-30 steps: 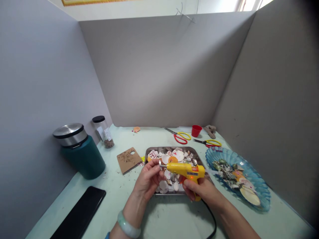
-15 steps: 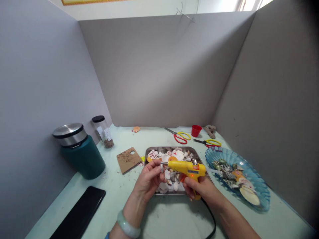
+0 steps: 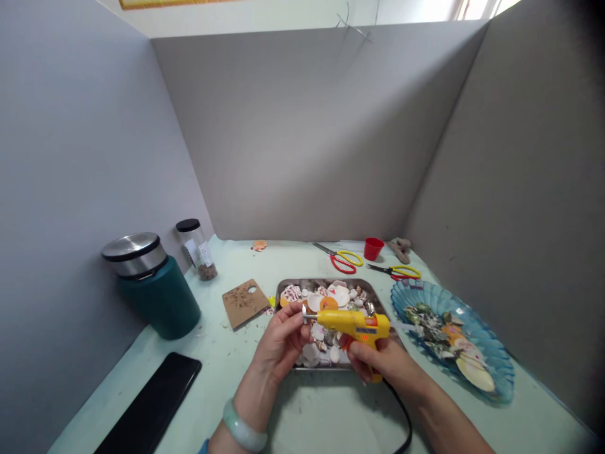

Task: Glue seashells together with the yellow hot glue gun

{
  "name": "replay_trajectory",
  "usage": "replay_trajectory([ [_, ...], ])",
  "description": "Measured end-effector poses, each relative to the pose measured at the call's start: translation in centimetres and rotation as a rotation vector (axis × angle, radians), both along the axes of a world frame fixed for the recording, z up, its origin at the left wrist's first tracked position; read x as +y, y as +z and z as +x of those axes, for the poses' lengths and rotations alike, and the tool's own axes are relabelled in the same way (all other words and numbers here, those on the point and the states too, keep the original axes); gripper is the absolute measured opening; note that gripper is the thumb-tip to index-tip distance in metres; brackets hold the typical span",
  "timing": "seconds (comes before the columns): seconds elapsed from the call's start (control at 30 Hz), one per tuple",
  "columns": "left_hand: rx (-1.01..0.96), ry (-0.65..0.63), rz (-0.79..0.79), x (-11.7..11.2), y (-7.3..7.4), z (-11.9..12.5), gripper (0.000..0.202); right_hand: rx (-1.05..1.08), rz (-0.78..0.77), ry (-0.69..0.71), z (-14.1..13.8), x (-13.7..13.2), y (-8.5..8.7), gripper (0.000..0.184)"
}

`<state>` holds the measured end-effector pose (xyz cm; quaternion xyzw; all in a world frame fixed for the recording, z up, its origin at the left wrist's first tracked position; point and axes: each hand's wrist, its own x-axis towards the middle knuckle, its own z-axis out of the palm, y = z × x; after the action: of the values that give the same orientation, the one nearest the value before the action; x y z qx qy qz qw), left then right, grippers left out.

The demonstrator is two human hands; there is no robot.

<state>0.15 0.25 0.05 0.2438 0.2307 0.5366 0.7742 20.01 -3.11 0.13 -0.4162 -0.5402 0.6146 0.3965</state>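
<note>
Glue gun (image 3: 354,323): yellow, held level over the near half of the tray, nozzle pointing left, little red light glowing on its side
Right hand (image 3: 384,362): wrapped tight round the gun's handle, just right of the tray's near edge
Left hand (image 3: 282,342): fingertips pinched together right at the nozzle tip on a tiny bit (image 3: 304,309), honestly too small to say what it is
Cord (image 3: 403,419): black, runs from the bottom of the handle toward me along my right forearm
Tray (image 3: 326,281): metal, middle of the table, full of mixed shells (image 3: 338,294)
Blue dish (image 3: 501,389): right of the tray, more shells piled in it
Far edge: two pairs of yellow-handled scissors (image 3: 347,260), a red cup (image 3: 373,248) between them
Left side: green canister (image 3: 161,302) with a steel lid, a small black-capped jar (image 3: 198,251) behind it, a cardboard scrap (image 3: 244,302) just left of the tray
Near left: flat black slab (image 3: 151,403) lying on the table
Wrist: pale green bangle (image 3: 243,432) on my left one
</note>
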Motion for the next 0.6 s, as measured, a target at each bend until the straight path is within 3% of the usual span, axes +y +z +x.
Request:
replay_trajectory([
  [0.6,0.085,-0.068,-0.006,-0.3,0.6,0.0,0.035,0.030,0.021,-0.031,0.3,0.3,-1.5,0.043],
])
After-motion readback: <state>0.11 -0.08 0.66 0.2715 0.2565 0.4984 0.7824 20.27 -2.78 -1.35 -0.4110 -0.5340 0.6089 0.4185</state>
